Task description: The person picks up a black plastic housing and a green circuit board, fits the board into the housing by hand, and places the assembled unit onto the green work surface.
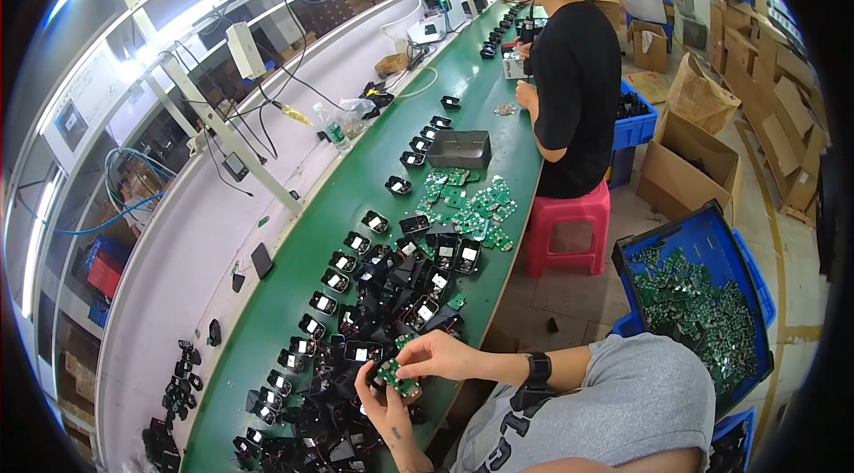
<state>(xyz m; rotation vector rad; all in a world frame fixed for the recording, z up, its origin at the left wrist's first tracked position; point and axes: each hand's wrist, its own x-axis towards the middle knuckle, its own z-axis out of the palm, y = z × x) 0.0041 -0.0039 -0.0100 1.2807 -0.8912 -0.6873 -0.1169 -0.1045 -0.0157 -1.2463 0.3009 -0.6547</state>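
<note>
Two bare hands are working over a small green circuit board [391,377] at the lower centre of the frame. The right hand [442,356], a dark band on its wrist [538,371], is pinching the board from above between thumb and fingers. The left hand [389,415] is curling around it from below, fingers and thumb closing on opposite sides; whether a black casing is also sitting in that grip, the fingers are making hard to tell.

Beside the hands, a heap of black casings [356,317] is covering the green bench [347,193], with a line of white-marked casings [335,281] running along its left edge. Loose green boards [485,206] are lying near a dark box [458,150] at the centre, while more boards are filling a blue tray [685,228] at lower right. A co-worker in black [574,91] is sitting on a pink stool [569,224] at upper right.

The step in hand appears to be positioning or turning a single board; the next move is probably calling for a steady left hold and a light right pinch that is sparing the components.
</note>
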